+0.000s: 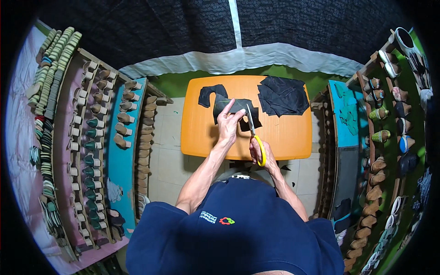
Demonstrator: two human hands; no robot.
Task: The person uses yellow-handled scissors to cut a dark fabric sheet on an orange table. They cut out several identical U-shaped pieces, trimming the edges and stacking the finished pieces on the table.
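The left hand [228, 123] grips the dark cloth [239, 104] above the middle of the orange table [201, 137], with the forefinger and thumb lying over it. This grip probably keeps the edge steady and flat beside the blades. The underside of the grip is hidden.

The right hand [266, 156] is closed around the yellow handle of the scissors [253, 130]. The blades point away from the body and lie across the cloth, just beside the left thumb. This direction appears to keep the wrist straight and the cutting line in view. The gap between the blades is too fine to tell.

The stack of black pieces [283, 96] sits at the far right of the table, apart from both hands; that position likely leaves the near side free for elbow movement. A curved black piece [211, 93] lies at the far left, beside the held cloth. Shelves of shoe forms [144, 137] flank the table, presumably to stay within reach while leaving the tabletop for handwork.
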